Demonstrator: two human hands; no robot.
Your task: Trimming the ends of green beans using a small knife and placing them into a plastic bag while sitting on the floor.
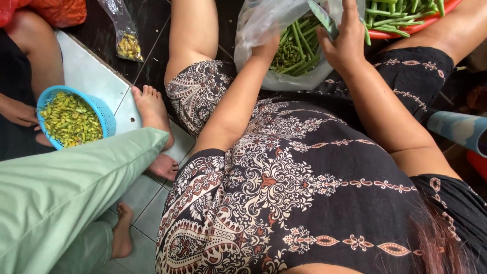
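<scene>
knife (323,19) and bean bag (264,30) at top centre
right hand (345,43) grips the knife; left hand (265,49) pinches the bag; blade could slit plastic, i think.

She sits on the floor in a dark patterned dress, both arms stretched forward. Her left hand (267,48) grips the edge of a clear plastic bag (256,25) lying against her lap, full of green beans (297,50). Her right hand (345,43) is at the bag's mouth, holding a knife (323,19) with the blade tilted up. Just behind that hand, a red tray (406,31) carries more long green beans. Off to the left, another person's hand steadies a blue basket (104,114) of cut bean pieces, and a leg in pale green trousers (61,193) crosses the tiled floor (147,203). A small clear bag (124,30) with yellowish bits lies near the top.
</scene>
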